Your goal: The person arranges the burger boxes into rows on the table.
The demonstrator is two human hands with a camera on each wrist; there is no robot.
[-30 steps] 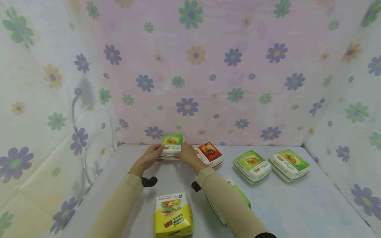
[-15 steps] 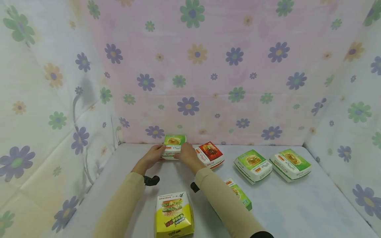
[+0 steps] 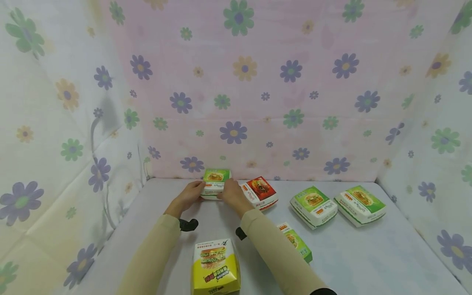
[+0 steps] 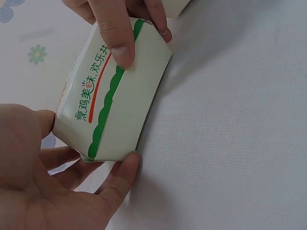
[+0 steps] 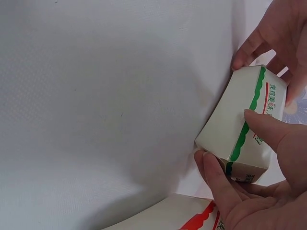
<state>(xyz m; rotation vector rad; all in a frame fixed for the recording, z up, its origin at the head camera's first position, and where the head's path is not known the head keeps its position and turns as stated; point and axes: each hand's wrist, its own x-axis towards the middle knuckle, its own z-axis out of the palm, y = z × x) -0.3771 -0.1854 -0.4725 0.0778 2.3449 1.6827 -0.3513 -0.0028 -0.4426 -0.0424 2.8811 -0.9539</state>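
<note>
At the back edge of the table, both hands hold a green-and-white burger box [image 3: 215,185]. My left hand [image 3: 187,196] grips its left end; in the left wrist view, thumb and fingers spread around that end of the burger box [image 4: 122,93]. My right hand [image 3: 234,195] grips the opposite end. Its thumb presses the front wall of the burger box [image 5: 237,108] in the right wrist view, with fingers at the lower corner. The box's base lies close to the white cloth; contact is unclear. A red burger box [image 3: 259,191] stands just right of my right hand.
Two green burger boxes [image 3: 313,206] stand at the right, the farther burger box [image 3: 360,205] nearer the table's edge. Another green burger box [image 3: 295,241] is partly hidden by my right forearm. A yellow burger box [image 3: 215,268] sits at the front. Flowered cloth [image 3: 236,106] walls the table.
The held burger box has shifted slightly right and a little lower, with both hands still gripping it. My right forearm covers more of the green box beneath it than a second ago.
</note>
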